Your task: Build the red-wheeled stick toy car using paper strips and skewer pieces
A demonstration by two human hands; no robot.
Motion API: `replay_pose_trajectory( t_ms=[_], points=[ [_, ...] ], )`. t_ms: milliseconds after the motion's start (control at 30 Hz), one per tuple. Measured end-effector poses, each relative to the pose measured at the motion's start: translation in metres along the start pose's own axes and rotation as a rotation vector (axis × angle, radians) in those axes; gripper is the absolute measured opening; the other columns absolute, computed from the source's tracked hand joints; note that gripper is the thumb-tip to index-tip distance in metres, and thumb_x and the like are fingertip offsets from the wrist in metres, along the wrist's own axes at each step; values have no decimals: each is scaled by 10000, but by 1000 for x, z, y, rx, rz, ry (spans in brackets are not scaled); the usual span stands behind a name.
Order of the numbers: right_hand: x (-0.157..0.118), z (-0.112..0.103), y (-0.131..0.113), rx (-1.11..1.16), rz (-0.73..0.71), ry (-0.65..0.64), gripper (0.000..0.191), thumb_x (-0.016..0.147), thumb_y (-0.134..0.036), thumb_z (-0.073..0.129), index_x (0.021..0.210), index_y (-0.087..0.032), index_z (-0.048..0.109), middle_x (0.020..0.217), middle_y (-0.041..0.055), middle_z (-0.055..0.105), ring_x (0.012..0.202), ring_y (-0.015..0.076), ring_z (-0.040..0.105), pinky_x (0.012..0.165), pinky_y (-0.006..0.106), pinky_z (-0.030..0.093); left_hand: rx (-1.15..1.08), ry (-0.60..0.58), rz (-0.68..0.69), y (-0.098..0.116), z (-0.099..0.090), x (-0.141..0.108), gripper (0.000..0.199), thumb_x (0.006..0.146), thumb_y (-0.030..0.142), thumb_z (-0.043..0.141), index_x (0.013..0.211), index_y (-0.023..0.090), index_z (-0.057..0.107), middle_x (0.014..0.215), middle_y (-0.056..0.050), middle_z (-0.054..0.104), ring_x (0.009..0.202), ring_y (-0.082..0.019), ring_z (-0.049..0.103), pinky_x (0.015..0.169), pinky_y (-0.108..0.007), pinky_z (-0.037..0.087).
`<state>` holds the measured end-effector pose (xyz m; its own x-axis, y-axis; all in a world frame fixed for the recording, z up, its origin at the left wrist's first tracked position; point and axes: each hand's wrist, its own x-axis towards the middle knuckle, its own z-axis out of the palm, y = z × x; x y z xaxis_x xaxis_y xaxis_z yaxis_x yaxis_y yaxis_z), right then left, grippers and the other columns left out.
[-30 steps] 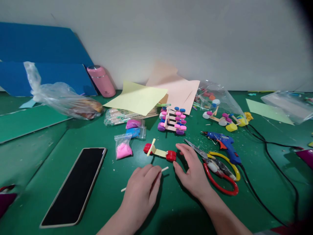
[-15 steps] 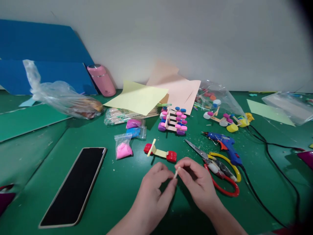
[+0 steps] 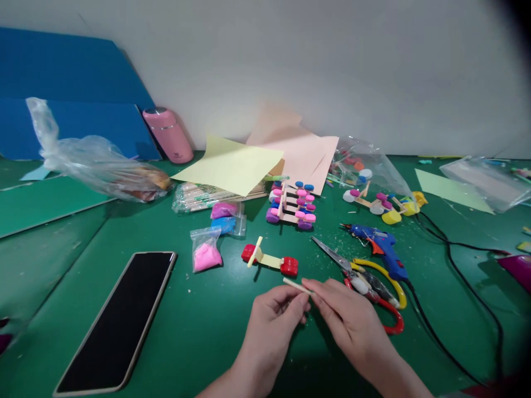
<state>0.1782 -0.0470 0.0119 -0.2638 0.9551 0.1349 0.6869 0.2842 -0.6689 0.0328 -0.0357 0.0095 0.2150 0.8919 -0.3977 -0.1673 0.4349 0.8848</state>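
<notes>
A short pale wooden stick (image 3: 295, 285) is pinched where my two hands meet, its free end pointing left. My right hand (image 3: 352, 315) has its thumb and fingers closed at the stick's right end. My left hand (image 3: 276, 326) is closed just below, thumb and fingertips against the stick; its exact contact is partly hidden. Just beyond my hands lies a small stick-built car (image 3: 269, 260) with red wheels and a pale crossbar. To the right are red-and-yellow-handled scissors (image 3: 332, 251) and a blue glue gun (image 3: 384, 243).
Several finished little cars (image 3: 292, 207) stand behind, with more (image 3: 377, 202) to the right. Bags of pink clay (image 3: 207, 256) and blue clay (image 3: 224, 224), a phone (image 3: 120, 320), paper sheets (image 3: 232, 163) and a pink flask (image 3: 169, 135) lie around. A black cord (image 3: 440, 337) runs along the right.
The stick has turned from nearly upright to slanting left, more of it now showing. Both hands have shifted slightly right, and the view has moved a little.
</notes>
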Motion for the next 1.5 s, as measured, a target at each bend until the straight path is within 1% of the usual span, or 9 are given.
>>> replay_pose_trajectory(
  t_ms=[67,100,167,267,367,467,600,933,1500],
  points=[
    [5,-5,6,-36,9,32,256,874,-222,397,1048,-242,584,827,39,620,745,160,585,644,263,474,87,13,-1,-1,-4,2,188,684,270,604,814,138,639,623,-8,584,563,-113,495,559,-240,410],
    [8,-8,9,-53,22,50,240,871,-226,406,1024,-239,590,850,40,623,769,165,587,666,270,471,159,28,32,-1,-6,2,193,687,271,599,825,140,634,639,-12,587,574,-119,502,559,-243,411],
    [13,-12,13,-91,49,60,208,867,-234,416,974,-228,594,872,42,625,789,171,586,694,284,461,340,60,152,-1,-13,4,141,708,262,576,769,146,627,664,-19,587,598,-127,511,562,-243,410],
    [19,-15,16,-174,60,13,184,869,-235,417,933,-221,589,869,38,630,786,176,582,706,302,436,567,100,327,-1,-24,8,103,742,227,535,714,158,606,675,-17,582,598,-125,514,559,-239,411],
    [22,-16,18,-264,13,-12,173,865,-240,434,926,-228,595,869,30,643,794,178,582,706,311,406,672,141,441,-3,-29,12,88,757,204,516,751,167,596,690,-11,579,609,-124,523,569,-240,425],
    [26,-16,18,-298,-44,4,180,863,-240,441,921,-234,611,861,27,659,770,169,593,672,298,388,716,196,489,-5,-31,15,107,755,206,521,832,174,588,706,-6,579,617,-127,532,579,-247,440],
    [29,-18,19,-296,-54,9,190,861,-232,445,931,-233,621,862,30,662,771,166,593,678,297,381,714,238,498,-7,-32,18,184,751,214,525,923,172,572,723,-5,582,602,-123,539,566,-248,448],
    [32,-16,17,-275,-25,-11,199,870,-224,445,949,-255,625,861,13,639,778,162,569,682,307,363,683,140,377,-3,-29,30,287,781,214,479,1053,137,528,668,10,557,552,-110,503,550,-248,432],
    [36,-16,14,-306,-12,-35,189,875,-221,444,937,-234,623,879,8,629,794,143,556,687,280,356,699,130,383,-5,-31,34,274,776,233,485,1015,124,563,699,-7,589,567,-112,520,566,-235,433]
  ],
)
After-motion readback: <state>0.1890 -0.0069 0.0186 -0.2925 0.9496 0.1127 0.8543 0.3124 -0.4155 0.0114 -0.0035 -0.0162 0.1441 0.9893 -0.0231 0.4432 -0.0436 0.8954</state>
